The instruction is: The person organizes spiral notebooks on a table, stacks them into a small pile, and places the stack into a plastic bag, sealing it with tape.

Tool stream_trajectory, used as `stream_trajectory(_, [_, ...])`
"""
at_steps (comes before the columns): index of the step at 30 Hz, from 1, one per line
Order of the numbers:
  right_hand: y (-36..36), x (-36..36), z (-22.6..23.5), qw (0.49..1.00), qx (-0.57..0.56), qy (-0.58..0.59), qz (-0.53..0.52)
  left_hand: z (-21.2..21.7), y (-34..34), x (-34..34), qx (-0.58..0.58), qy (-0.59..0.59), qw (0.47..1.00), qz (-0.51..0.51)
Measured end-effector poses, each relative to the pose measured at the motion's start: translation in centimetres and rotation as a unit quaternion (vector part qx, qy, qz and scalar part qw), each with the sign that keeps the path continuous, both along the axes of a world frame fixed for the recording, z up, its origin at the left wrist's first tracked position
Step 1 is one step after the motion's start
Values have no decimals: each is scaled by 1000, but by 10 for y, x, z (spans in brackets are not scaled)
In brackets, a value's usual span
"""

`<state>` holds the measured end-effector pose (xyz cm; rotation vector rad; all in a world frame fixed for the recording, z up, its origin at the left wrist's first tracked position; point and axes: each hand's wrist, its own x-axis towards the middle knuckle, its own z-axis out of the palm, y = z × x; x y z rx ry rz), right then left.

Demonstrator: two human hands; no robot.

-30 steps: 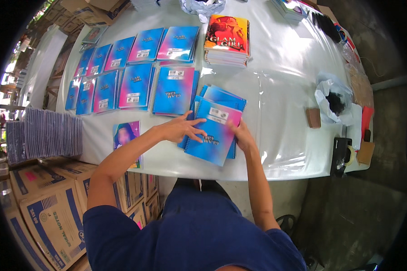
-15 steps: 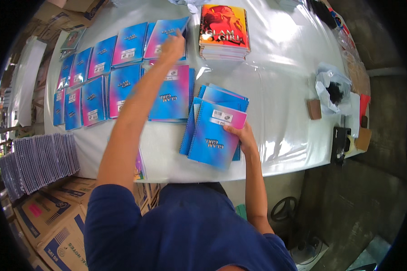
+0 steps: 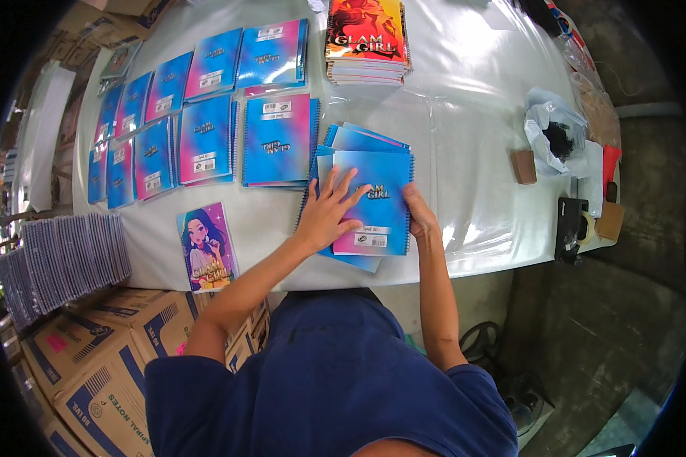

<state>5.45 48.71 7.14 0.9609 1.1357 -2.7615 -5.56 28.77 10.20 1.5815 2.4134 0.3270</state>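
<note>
A small uneven pile of blue and pink spiral notebooks lies at the table's near middle, its top spiral notebook (image 3: 389,171) having the coil on the right and the label at its lower edge. My left hand (image 3: 329,212) rests on the left part of this cover, fingers spread. At the coil edge, my right hand (image 3: 422,215) grips the notebook with the thumb on top; its other fingers are hidden. Two rows of matching notebooks (image 3: 207,139) spread out to the left. The nearest stack (image 3: 277,145) has its label at the far edge.
A stack of red and yellow notebooks (image 3: 366,34) stands at the far middle. One purple illustrated notebook (image 3: 206,247) lies at the near edge. Bundled notebooks (image 3: 65,263) and cartons (image 3: 107,381) are at left. A plastic bag (image 3: 552,129), brown block (image 3: 523,167) and tape dispenser (image 3: 572,228) sit at right.
My left hand has come back from the far row to the pile. Another notebook, turned the other way, now tops the pile. The far row's right stack shows a differently turned cover.
</note>
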Motion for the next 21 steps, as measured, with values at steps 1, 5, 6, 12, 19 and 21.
stream_trajectory(1, [-5, -7, 11, 997, 75, -26, 23, -6, -3, -2, 49, -41, 998, 27])
stream_trajectory(5, [-22, -6, 40, 984, 177, 3, -1, -20, -33, -19, 301, -158, 907, 248])
stream_trajectory(6, [-24, -5, 46, 981, 191, 32, -10, -22, -40, -31, 335, -280, 868, 236])
stream_trajectory(12, [-23, 35, 78, 939, 289, 185, 3, 25, -75, -23, 266, -619, 732, 97])
stream_trajectory(19, [-10, 43, 46, 890, 402, 214, 11, 29, -36, -8, 330, -535, 777, -37])
stream_trajectory(21, [-17, 44, 33, 916, 345, 194, -63, 33, -30, -3, 364, -554, 749, -26])
